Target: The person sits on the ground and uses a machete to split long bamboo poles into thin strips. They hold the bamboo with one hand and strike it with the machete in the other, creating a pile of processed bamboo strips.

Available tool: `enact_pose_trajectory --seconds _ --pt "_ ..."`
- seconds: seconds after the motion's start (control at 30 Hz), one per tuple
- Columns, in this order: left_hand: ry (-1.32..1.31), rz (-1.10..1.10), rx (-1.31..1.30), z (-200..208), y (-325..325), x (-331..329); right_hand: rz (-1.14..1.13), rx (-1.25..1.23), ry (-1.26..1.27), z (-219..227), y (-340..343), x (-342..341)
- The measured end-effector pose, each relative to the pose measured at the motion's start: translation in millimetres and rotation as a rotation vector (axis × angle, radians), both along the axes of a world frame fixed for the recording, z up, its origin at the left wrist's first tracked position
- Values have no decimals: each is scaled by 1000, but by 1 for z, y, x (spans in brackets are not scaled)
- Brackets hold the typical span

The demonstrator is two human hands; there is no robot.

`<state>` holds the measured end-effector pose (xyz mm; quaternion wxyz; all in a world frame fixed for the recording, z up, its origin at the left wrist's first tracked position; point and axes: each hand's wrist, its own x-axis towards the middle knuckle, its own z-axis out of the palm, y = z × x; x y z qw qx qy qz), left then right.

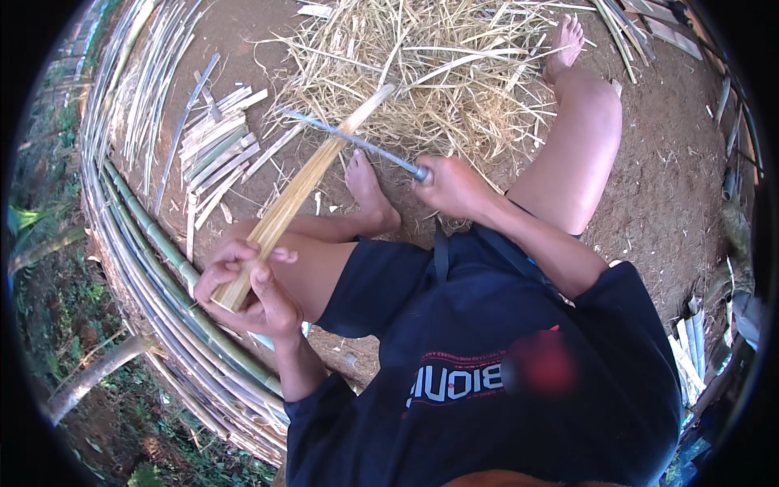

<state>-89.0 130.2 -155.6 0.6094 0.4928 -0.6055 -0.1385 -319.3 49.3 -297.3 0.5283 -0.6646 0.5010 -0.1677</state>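
My left hand (258, 294) is closed around the near end of a flat, pale yellow bamboo strip (296, 199). The strip slants up and away to the right, its far end above the ground near the shavings. In my right hand (454, 187) is a knife (365, 144) with a long, thin blade, gripped by its handle. The blade points to the upper left and crosses the strip near its far end. Whether the edge touches the strip or passes just over it, I cannot tell. Most of the handle is hidden inside my fist.
A heap of bamboo shavings (438, 73) lies on the dirt ahead, between my bare feet. Short split pieces (219, 150) are stacked to its left. Long thin strips (154, 89) lie farther left, and long bamboo poles (187, 272) run along the left side. A cut log (97, 377) juts in there.
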Motion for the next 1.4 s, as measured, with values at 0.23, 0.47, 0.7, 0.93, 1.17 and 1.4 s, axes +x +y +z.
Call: enact_pose_trajectory --seconds 0.23,0.47,0.7,0.93,1.17,1.4 --pt "10 -27 11 -3 3 -10 11 -89 -34 12 -2 12" --pt "6 -22 19 -7 11 -15 155 -266 -63 47 10 12" --pt "25 -30 36 -12 20 -24 89 -106 -13 13 -7 4" --pt "-14 -35 88 -7 20 -24 76 -50 85 6 -25 3" --pt "0 22 73 -13 23 -25 145 -117 -2 22 0 0" --pt "12 58 87 -17 27 -16 164 -175 26 24 2 2"
